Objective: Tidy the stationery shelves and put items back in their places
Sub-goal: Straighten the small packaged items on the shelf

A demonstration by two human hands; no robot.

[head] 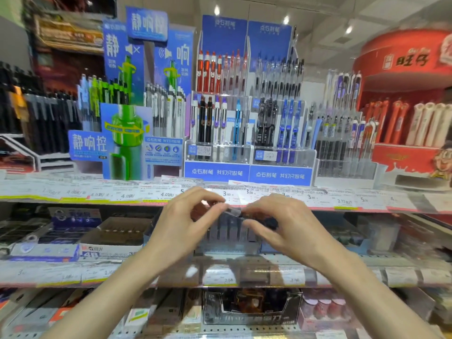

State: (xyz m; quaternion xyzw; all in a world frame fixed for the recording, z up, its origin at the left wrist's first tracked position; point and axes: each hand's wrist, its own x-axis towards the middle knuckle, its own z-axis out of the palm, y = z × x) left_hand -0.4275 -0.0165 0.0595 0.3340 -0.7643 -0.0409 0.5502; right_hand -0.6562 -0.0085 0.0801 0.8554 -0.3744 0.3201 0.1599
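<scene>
Head view: both my hands meet at the middle shelf of a stationery aisle. My left hand (188,223) and my right hand (278,226) each pinch an end of a small clear plastic packet (232,211) — too blurred to say what is in it. I hold the packet just below the price-label strip (127,195) of the upper shelf, in front of a row of dark items in a clear tray (227,245). Above the strip stand the pen displays: a blue-and-green pen stand (122,133) at left, two blue-fronted racks of gel pens (247,172) at centre, a red display (413,133) at right. Below my wrists, a black open carton (252,307) sits on the lower shelf — its contents unclear.
</scene>
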